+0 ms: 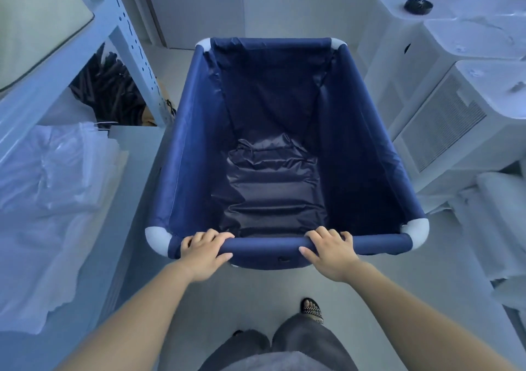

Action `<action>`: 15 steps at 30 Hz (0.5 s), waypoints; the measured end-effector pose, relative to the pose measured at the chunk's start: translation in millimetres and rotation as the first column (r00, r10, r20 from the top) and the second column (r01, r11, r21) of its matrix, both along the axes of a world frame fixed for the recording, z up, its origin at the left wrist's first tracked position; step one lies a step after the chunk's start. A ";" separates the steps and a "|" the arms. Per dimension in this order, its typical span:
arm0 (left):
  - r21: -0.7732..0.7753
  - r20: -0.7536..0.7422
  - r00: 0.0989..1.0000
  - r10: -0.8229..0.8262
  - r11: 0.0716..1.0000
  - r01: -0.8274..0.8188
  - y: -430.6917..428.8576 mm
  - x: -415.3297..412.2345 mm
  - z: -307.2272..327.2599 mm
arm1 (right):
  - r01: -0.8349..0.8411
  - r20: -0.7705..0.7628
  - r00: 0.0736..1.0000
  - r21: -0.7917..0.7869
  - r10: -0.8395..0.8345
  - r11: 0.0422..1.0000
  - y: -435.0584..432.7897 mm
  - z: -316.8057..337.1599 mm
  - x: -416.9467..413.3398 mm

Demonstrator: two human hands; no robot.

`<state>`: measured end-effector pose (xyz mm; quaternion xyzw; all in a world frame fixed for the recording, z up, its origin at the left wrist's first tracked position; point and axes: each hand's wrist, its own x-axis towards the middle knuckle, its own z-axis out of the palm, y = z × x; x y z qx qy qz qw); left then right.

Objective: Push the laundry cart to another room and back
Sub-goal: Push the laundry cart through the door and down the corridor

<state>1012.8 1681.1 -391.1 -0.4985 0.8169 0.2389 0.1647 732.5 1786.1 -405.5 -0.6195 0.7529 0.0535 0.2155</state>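
Observation:
The laundry cart [182, 154] is a deep navy fabric bin with white corner joints, standing on the grey floor straight ahead of me. Nothing lies inside it but its crumpled lining. My left hand [203, 252] wraps the near rim bar toward its left end. My right hand [331, 252] wraps the same bar toward its right end. Both thumbs sit under the bar, fingers over it.
A white metal shelf rack [122, 29] with plastic-wrapped bundles [57, 171] stands close on the left. White appliance units [444, 100] and white rolls [495, 208] line the right. A pale wall and a door edge [153, 9] lie ahead. My sandalled foot [311, 311] is below.

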 end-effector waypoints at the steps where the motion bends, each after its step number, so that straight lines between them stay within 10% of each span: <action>1: -0.001 0.000 1.000 -0.002 1.000 0.002 -2.5 4.1 -0.7 | 0.010 0.010 1.000 0.001 -0.010 1.000 -1.0 -0.5 4.8; 15: -0.041 -0.002 1.000 -0.026 0.999 0.025 -42.6 38.0 -9.3 | -0.003 -0.005 1.000 0.149 0.003 0.989 -38.5 4.9 39.5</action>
